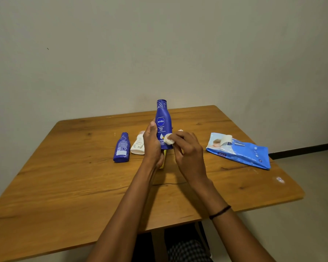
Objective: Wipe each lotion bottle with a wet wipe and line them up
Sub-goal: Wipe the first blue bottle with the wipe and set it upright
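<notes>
Presently, frame centre: blue lotion bottle (163, 123) upright, left hand (151, 146) fingers (152, 127) wrapped round it; right hand (187, 152) pinches wet wipe (168, 139) against label. Risk: wet plastic slipping, toppling onto white bottle (138, 145) lying left-centre.

Forearms reach forward, hands close together. The left hand (152, 146) grips a blue bottle (163, 120); the right hand (188, 156) pinches a wipe (168, 139).

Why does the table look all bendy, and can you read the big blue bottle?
Head view: the wide lens bows the table's edges. Head view: light is dim, soft shadows lie under the left hand and the right hand pinching the wet wipe. Head view: the big blue bottle reads NIVEA; its small print blurs.
</notes>
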